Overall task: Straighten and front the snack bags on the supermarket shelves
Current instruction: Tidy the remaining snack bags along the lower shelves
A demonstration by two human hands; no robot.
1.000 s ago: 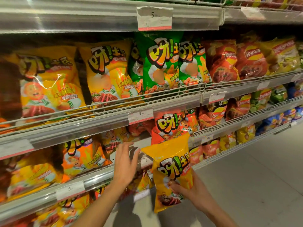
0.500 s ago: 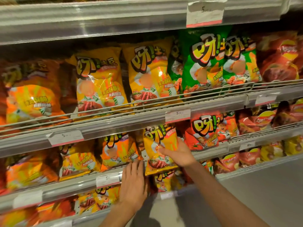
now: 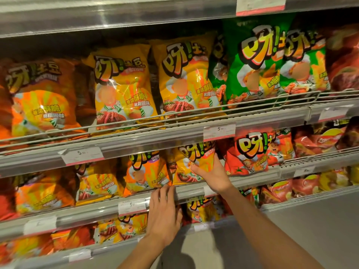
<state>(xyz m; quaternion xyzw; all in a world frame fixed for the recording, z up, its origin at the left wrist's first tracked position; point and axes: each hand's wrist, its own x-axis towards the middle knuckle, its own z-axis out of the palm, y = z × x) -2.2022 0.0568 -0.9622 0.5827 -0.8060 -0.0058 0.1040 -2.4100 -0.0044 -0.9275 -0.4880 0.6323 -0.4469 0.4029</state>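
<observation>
A yellow snack bag [image 3: 196, 162] stands on the middle shelf between an orange bag [image 3: 145, 171] and a red bag [image 3: 248, 154]. My right hand [image 3: 211, 175] grips its lower right side, thumb across the front, fingers behind. My left hand [image 3: 165, 210] lies flat with straight fingers against the shelf's front rail [image 3: 190, 191], fingertips at the orange bag's bottom edge. The yellow bag's top is tucked under the shelf above.
The upper shelf holds upright yellow bags [image 3: 120, 90], green bags [image 3: 258, 63] and an orange bag [image 3: 40, 100] behind a wire rail. Price tags [image 3: 219, 131] hang on the rails. More bags fill the lower shelves; grey floor [image 3: 310, 230] lies at the right.
My right hand has carried the yellow bag from in front of the shelves up onto the middle shelf. My left hand dropped from the shelf's gap to the front rail. The view shifted left.
</observation>
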